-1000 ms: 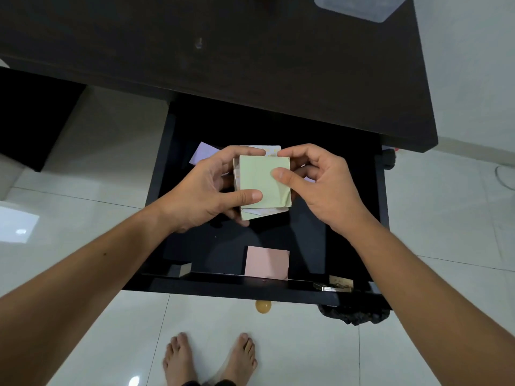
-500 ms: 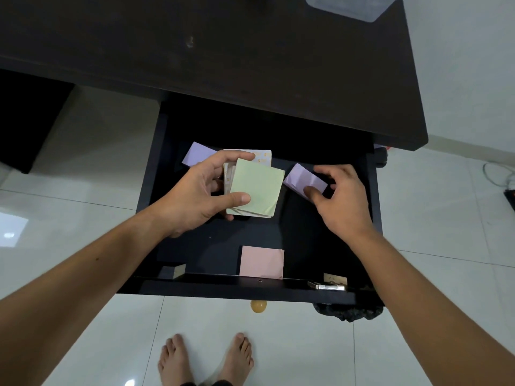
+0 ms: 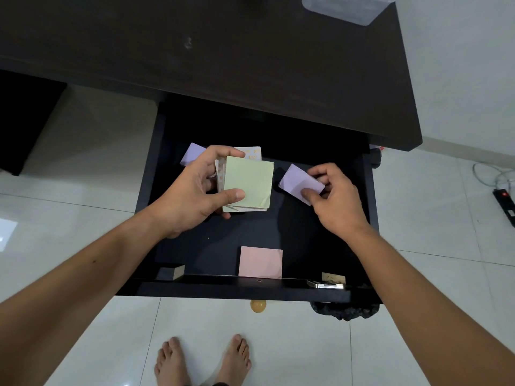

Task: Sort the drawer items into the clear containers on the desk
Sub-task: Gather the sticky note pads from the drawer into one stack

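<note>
Dark drawer (image 3: 278,140) open: left hand (image 3: 192,196) clamps stack (image 3: 246,185); right hand (image 3: 334,199) pinches purple note (image 3: 298,181) (probably one sheet). Loose stack could fan out, spill.

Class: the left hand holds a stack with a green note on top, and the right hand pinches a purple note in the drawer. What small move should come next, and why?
Probably carry the purple note, pinched by the right hand, onto the green-topped stack in the left hand. A pink note and another purple note remain in the drawer.
</note>
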A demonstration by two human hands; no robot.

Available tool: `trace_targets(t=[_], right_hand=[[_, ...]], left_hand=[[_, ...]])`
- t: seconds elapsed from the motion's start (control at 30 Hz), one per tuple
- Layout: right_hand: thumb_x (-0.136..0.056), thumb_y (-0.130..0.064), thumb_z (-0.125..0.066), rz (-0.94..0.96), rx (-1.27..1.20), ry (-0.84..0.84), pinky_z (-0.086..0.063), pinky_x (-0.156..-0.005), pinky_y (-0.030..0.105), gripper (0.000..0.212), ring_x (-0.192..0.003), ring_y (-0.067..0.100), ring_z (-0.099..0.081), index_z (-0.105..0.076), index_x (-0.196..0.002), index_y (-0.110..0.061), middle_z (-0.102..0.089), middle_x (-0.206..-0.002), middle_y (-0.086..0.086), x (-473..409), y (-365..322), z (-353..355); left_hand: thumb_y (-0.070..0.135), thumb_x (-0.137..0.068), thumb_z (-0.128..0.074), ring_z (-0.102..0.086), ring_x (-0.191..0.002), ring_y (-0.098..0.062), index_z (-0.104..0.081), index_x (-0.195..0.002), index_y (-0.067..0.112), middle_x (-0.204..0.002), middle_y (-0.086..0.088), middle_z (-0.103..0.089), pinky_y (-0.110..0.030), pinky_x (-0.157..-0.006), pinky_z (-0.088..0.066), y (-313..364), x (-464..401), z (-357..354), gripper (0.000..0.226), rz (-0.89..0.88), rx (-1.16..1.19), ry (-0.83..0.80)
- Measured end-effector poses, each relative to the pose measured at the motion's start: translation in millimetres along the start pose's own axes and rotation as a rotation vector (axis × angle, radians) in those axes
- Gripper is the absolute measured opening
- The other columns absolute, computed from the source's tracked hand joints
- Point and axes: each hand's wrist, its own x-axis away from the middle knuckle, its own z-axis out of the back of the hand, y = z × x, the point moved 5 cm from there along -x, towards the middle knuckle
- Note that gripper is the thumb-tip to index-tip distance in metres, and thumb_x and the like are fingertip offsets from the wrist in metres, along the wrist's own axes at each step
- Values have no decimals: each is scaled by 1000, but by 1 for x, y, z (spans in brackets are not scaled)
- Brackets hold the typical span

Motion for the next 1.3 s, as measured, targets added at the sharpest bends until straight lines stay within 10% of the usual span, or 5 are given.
trace_targets(t=[0.33,0.67,1.03,1.3], right_hand=[[-101,-4,-66,36,-754,-158,-62,-77,33,31,-99,20,-70,-73,-124,-23,-67,-123,12,23,-29,12],[-89,-12,-82,66,-609,-197,-61,-65,33,41,-79,26,-74,-67,-127,-16,-69,-94,17,20,-59,-15],[-83,-29,-89,143,-524,-143,-64,-80,53,30,-90,36,-72,-74,-108,-24,-73,-89,10,24,-95,-32],[-99,-43,-67,78,-682,-176,-57,-74,32,26,-83,17,-66,-77,-103,-19,-72,-86,-1,11,-102,-50]], left_hand=[[-1,-93,-73,-72,-115,-21,-48,-130,33,-130,0,-69,-42,-67,-65,0,1,-1,56,17,-7,-21],[6,-79,-83,-67,-120,-32,-48,-150,44,-144,-5,-60,-47,-69,-64,8,11,-10,88,-24,90,-148],[3,-76,-86,-67,-119,-28,-58,-131,27,-138,-1,-57,-41,-63,-63,22,30,8,67,-64,93,-40],[6,-78,-85,-66,-116,-27,-59,-130,33,-133,5,-62,-46,-64,-62,33,66,33,64,-37,84,-47]])
